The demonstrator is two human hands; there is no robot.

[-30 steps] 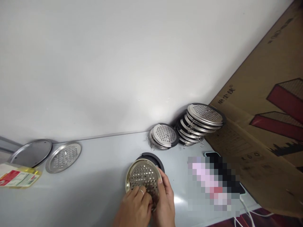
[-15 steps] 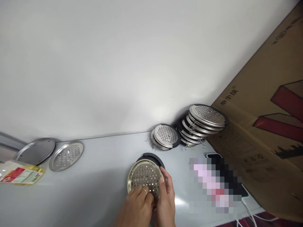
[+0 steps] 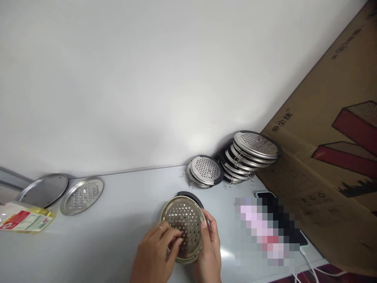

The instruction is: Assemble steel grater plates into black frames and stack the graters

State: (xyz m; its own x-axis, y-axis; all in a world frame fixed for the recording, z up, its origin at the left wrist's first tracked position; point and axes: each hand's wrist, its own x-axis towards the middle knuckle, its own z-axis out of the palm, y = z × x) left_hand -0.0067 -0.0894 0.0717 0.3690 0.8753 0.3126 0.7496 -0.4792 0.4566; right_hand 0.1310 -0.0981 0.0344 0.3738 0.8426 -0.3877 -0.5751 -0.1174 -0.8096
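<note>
A: Where was the round grater (image 3: 188, 218)?
B: Over the grey table (image 3: 114, 232), my right hand (image 3: 209, 247) clamped on its rim. Left hand (image 3: 157, 247) curled over its face, couldn't tell if gripping anything tbh.

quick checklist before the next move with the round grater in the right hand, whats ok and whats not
1. Right hand gripping the grater: ok, thumb over the rim at its right edge.
2. Left hand clear of the rough face: not ok, fingertips are over the holes.
3. Black curved piece joined to the grater: cannot tell, mostly hidden behind it.
4. Small stack apart from the grater: ok, gap visible.
5. Loose grater out of the hands' way: ok, well off to the left.
</note>
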